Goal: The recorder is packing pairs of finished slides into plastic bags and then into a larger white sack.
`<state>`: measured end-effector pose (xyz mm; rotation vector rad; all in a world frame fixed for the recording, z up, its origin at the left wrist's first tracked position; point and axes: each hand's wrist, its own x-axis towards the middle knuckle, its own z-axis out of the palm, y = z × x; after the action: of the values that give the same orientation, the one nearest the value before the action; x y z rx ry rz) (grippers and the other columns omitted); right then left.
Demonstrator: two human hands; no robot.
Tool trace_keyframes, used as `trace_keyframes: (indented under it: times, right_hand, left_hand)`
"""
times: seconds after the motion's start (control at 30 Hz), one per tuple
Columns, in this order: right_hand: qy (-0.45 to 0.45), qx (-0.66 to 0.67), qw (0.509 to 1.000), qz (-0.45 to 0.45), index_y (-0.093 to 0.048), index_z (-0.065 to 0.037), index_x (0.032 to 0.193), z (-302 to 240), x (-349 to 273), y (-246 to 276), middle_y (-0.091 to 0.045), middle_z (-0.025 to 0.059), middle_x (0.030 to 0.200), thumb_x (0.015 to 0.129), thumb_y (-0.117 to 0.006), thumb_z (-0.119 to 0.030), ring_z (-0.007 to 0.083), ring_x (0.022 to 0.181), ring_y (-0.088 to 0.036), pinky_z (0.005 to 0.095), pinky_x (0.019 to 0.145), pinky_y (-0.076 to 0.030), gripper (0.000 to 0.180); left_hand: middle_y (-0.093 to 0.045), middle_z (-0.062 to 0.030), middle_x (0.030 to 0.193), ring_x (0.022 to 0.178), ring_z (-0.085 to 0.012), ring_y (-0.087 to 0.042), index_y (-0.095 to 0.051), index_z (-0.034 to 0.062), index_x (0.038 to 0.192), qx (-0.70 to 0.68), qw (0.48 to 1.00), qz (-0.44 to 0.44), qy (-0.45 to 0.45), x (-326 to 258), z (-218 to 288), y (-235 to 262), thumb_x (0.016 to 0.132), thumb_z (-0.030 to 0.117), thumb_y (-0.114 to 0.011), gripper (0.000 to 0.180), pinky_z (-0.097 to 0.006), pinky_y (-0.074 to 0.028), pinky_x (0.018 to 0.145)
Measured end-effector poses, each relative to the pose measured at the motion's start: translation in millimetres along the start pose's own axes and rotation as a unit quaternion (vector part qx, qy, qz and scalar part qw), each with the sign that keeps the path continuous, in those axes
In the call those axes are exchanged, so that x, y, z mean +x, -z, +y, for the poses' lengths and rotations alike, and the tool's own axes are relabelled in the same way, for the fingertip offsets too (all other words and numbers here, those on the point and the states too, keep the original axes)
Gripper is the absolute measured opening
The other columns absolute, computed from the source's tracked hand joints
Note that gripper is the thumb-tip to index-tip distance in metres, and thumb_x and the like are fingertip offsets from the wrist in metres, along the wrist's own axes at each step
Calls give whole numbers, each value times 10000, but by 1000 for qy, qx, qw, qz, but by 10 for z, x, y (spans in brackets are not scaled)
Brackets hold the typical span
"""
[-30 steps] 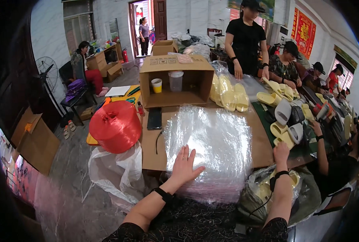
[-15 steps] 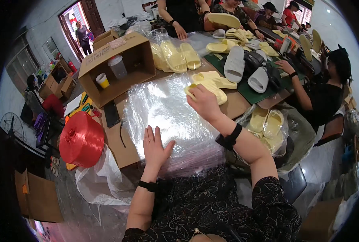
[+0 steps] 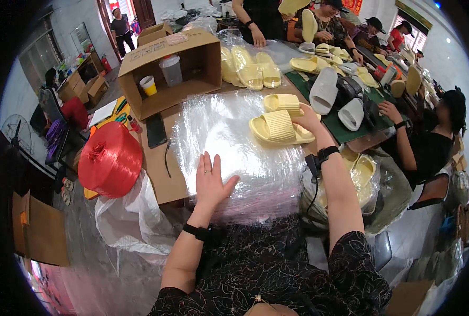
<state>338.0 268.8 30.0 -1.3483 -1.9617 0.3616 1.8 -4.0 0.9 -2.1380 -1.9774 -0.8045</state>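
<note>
My left hand (image 3: 212,180) lies flat with fingers spread on a stack of clear plastic bags (image 3: 221,129). Over the stack's far right part, my right hand (image 3: 308,118) is closed at the heel end of a pale yellow slipper (image 3: 280,126) with a ribbed strap; some of its fingers are hidden behind the slippers. A second yellow slipper (image 3: 283,102) lies just beyond, its toe pointing left too. Whether my right hand also touches that one, I cannot tell.
A cardboard box (image 3: 208,68) on its side holds a cup and a plastic jar. Left are a phone (image 3: 156,130) and a red twine roll (image 3: 109,160). Grey slippers (image 3: 324,90) lie on a green mat. Bagged slippers fill a sack (image 3: 395,195) at right. Co-workers stand around the table.
My right hand has moved right, and the yellow slippers now lie over the bag stack with toes to the left. My left hand stays flat on the bags. The whole view has shifted slightly.
</note>
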Motion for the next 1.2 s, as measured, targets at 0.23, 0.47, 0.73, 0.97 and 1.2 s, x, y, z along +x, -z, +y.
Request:
trace_keyframes:
  times: [0.23,0.47,0.73,0.97,1.2]
  right_hand:
    - [-18,175,983,-54,-596,2,1160,-1289,-278,-382,-659,181,1130,732,-796,-211,322,1091,-614,385,966,-467,519]
    - [148,-53,984,-89,-675,-9,963,-995,-300,-706,-590,180,1043,749,-653,-255,382,1024,-520,452,922,-450,327]
    - [41,-33,990,130,-635,69,765,-1297,-241,-25,-614,263,826,844,-649,-267,419,788,-605,492,727,-479,346]
    - [25,48,992,-110,-618,68,834,-2285,-1085,-589,-623,286,840,930,-564,-266,425,794,-621,499,723,-498,351]
    - [54,-121,988,-74,-678,-3,776,-2193,-1223,-891,-652,188,763,905,-602,-398,351,663,-653,450,624,-525,422]
  left_hand:
    - [-305,-335,1496,1405,-476,-276,-426,-26,1421,10,1000,2,19,-64,-68,13,859,595,-615,859,-524,-268,1136]
    - [-303,-337,1497,1406,-478,-273,-418,-25,1429,11,1000,-7,11,-5,-10,-26,870,625,-583,874,-519,-259,1143]
    - [-305,-358,1490,1408,-484,-272,-424,-41,1420,-1,999,-22,25,-20,-18,33,872,603,-596,862,-516,-254,1151]
    - [-436,-272,1432,1344,-419,-384,-515,22,1362,-23,1000,-9,4,7,-58,81,870,524,-621,710,-513,-291,1124]
    - [-530,-180,1380,1305,-361,-450,-596,99,1286,2,997,-46,-58,8,-42,41,829,345,-646,522,-506,-285,1123]
